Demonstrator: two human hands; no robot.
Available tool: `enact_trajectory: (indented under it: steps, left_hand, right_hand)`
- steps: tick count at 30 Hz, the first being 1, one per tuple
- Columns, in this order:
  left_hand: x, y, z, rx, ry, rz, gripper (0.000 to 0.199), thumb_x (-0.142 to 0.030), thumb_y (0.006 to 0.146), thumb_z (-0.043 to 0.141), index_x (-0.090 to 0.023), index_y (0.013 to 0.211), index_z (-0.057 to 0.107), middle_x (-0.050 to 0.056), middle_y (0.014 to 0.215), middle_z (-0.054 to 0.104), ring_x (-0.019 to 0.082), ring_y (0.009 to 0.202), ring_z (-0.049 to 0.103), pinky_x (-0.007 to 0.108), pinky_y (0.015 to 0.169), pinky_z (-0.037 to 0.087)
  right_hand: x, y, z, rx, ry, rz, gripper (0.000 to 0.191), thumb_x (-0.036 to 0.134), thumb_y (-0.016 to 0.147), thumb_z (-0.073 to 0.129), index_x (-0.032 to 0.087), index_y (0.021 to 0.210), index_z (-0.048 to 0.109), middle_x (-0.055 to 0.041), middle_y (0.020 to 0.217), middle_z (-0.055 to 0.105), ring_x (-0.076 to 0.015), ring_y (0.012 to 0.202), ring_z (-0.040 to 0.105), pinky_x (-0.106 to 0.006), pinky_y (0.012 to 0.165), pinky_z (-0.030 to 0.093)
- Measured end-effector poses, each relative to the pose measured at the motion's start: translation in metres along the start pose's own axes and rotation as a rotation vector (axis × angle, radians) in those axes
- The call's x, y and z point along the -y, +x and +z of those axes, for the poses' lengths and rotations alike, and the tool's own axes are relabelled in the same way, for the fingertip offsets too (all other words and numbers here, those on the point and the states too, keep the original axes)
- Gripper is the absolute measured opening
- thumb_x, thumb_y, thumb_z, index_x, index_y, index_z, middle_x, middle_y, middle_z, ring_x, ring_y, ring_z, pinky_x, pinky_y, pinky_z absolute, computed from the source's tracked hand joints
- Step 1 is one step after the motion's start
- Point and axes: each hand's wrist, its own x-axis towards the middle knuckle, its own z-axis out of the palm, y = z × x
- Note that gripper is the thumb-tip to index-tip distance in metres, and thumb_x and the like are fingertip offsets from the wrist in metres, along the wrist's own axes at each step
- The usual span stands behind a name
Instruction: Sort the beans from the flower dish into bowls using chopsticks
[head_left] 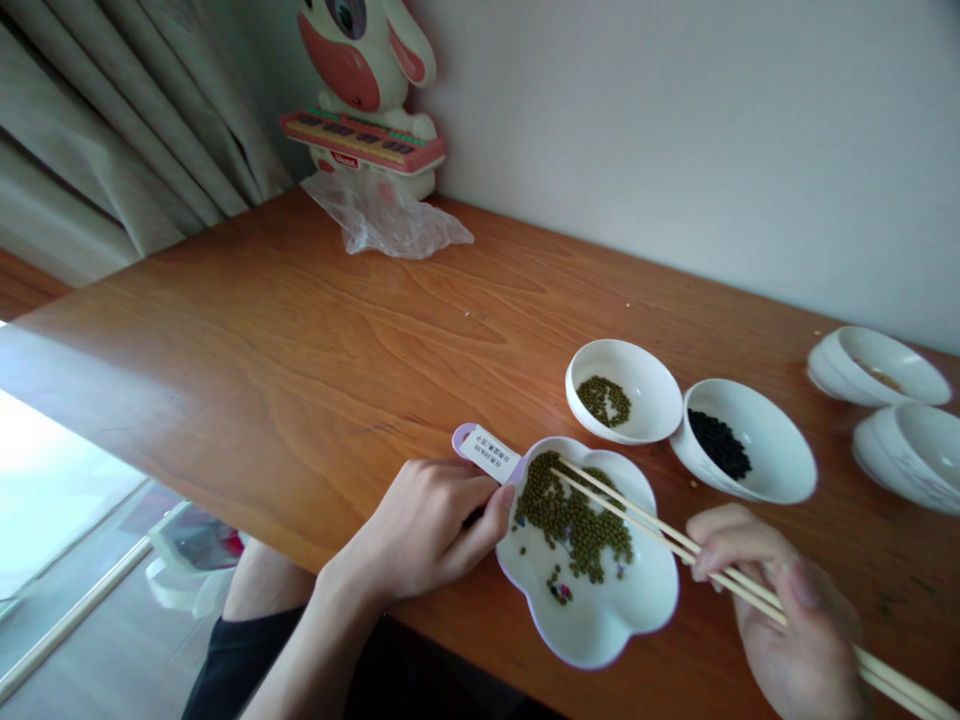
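Note:
My right hand (780, 605) is closed around a pair of wooden chopsticks (660, 535). Their tips reach into the green mung beans (577, 520) in a white, flower-shaped bowl (592, 640) with a lilac rim. A few dark and pink bits lie among the beans toward the near side. My left hand (435, 520) grips this bowl by its left edge, thumb on the rim, beside the lilac handle (463, 440) with a printed label. Just beyond stand a round white bowl (652, 390) with some mung beans and another white bowl (784, 450) holding black beans or seeds.
Two stacks of white bowls, a far stack (829, 365) and a near stack (885, 465), stand at the right by the wall. A toy keyboard animal (367, 130) and a crumpled plastic bag (397, 225) sit in the back corner. Curtains (135, 110) hang at the left.

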Motion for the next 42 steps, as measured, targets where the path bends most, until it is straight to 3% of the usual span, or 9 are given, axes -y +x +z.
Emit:
enact_trajectory:
  steps: [13, 22, 34, 39, 42]
  left_hand:
    - [0.002, 0.001, 0.003, -0.016, 0.024, -0.008, 0.043, -0.037, 0.109, 0.034, -0.019, 0.073, 0.048, -0.001, 0.067, 0.059, 0.01, 0.06, 0.049, 0.029, 0.061, 0.028]
    - [0.0, -0.001, 0.002, -0.027, 0.04, 0.0, 0.044, -0.036, 0.109, 0.034, -0.018, 0.071, 0.047, -0.001, 0.066, 0.059, 0.01, 0.059, 0.049, 0.029, 0.06, 0.027]
    - [0.001, 0.0, 0.002, -0.035, 0.071, 0.0, 0.044, -0.037, 0.109, 0.034, -0.018, 0.071, 0.049, -0.001, 0.066, 0.059, 0.011, 0.059, 0.05, 0.029, 0.06, 0.029]
    - [0.0, 0.0, 0.001, -0.041, 0.075, 0.003, 0.044, -0.037, 0.109, 0.035, -0.018, 0.071, 0.049, -0.001, 0.065, 0.059, 0.01, 0.058, 0.049, 0.028, 0.059, 0.029]
    - [0.001, 0.0, 0.002, -0.033, 0.072, -0.005, 0.045, -0.037, 0.109, 0.034, -0.018, 0.071, 0.049, -0.001, 0.065, 0.058, 0.01, 0.058, 0.048, 0.028, 0.059, 0.029]
  right_hand:
    - [-0.003, -0.003, 0.004, 0.077, 0.021, 0.007, 0.052, 0.057, 0.102, 0.037, 0.024, 0.084, 0.073, -0.0037, 0.078, 0.065, -0.0168, 0.069, 0.058, -0.029, 0.057, 0.049]
    - [-0.001, -0.002, 0.008, 0.06, 0.031, -0.049, 0.055, 0.062, 0.1, 0.038, 0.023, 0.087, 0.074, -0.0053, 0.079, 0.068, -0.0193, 0.071, 0.062, -0.031, 0.058, 0.051]
    - [0.002, -0.003, -0.001, 0.054, 0.155, 0.047, 0.058, 0.058, 0.102, 0.035, 0.024, 0.08, 0.077, -0.0057, 0.065, 0.06, -0.0198, 0.065, 0.054, -0.035, 0.055, 0.044]
    - [0.0, -0.008, -0.019, 0.164, 0.336, 0.154, 0.075, 0.062, 0.103, 0.015, 0.025, 0.072, 0.072, -0.0048, 0.056, 0.05, -0.0205, 0.057, 0.047, -0.04, 0.055, 0.04]
    - [0.0, -0.007, -0.019, 0.206, 0.347, 0.198, 0.077, 0.066, 0.101, 0.015, 0.025, 0.068, 0.071, -0.0044, 0.054, 0.049, -0.0201, 0.056, 0.046, -0.039, 0.054, 0.039]
